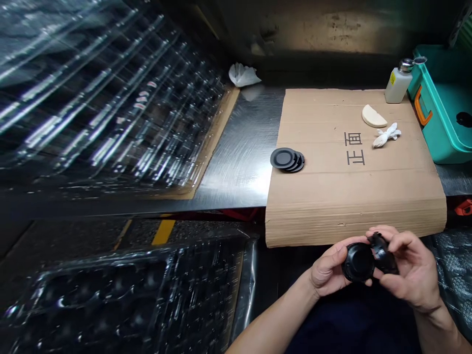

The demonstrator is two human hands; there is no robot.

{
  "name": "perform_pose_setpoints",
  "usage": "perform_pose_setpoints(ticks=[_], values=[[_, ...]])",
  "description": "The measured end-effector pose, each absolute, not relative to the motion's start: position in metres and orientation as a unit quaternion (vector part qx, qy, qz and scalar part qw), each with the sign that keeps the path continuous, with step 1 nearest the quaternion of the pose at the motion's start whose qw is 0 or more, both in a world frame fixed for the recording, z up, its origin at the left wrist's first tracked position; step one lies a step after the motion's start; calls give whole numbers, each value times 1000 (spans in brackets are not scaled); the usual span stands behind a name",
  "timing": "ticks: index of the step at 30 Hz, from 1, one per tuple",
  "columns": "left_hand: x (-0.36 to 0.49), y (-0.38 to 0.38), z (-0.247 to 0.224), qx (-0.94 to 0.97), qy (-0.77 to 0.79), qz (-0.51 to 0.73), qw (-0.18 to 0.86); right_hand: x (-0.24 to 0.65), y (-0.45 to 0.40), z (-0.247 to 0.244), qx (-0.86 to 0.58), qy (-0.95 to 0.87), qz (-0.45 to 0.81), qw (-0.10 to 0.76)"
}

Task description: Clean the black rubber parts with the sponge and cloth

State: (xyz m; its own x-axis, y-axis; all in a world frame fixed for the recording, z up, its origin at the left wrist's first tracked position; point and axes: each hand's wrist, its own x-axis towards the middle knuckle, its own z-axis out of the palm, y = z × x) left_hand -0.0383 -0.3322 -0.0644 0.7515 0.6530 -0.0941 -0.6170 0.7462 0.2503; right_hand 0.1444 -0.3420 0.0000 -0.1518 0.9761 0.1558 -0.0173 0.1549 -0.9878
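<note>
My left hand (332, 268) is closed round a round black plastic cap (358, 262), its thumb on the rim and its flat face turned up. Beside it, my right hand (415, 268) grips a second black plastic part (384, 254), tilted on edge between thumb and fingers. The two parts are close together, and I cannot tell whether they touch. Both hands are in front of the near edge of the cardboard sheet (313, 196). On the sheet's left side several dark round discs (285, 158) lie in an overlapping pile.
A white bottle (398, 83), a cream half-round pad (373, 117) and a twisted white cloth (387, 135) are at the back right, beside a teal bin (444, 142). Stacked shiny black trays (121, 103) rise at left; another black tray (110, 295) is lower left. Crumpled white paper (243, 75) lies behind.
</note>
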Motion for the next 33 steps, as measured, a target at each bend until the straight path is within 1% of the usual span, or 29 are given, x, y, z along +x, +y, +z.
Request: perform_pose_setpoints(ticks=[1,3,7,22,26,28,30,31,33], values=[[-38,-332,-65,99,73,337,933,147,-343,0,-412,-522,533,523],[-39,-332,-66,92,45,328,939,153,-343,-2,-406,-452,578,544],[-40,-330,-67,76,27,327,942,157,-342,-7,-420,-400,592,560],[-41,-330,-68,72,24,333,940,156,-338,-13,-428,-389,598,555],[-43,-335,-53,129,68,346,927,164,-336,-12,-450,-411,554,567],[-51,-337,-34,217,137,350,901,171,-333,-7,-481,-423,498,585],[-64,-335,-8,333,232,354,843,179,-326,1,-510,-436,435,600],[-71,-331,6,396,283,358,797,183,-322,5,-520,-444,406,606],[-86,-317,32,514,381,374,671,188,-309,14,-529,-465,360,612]])
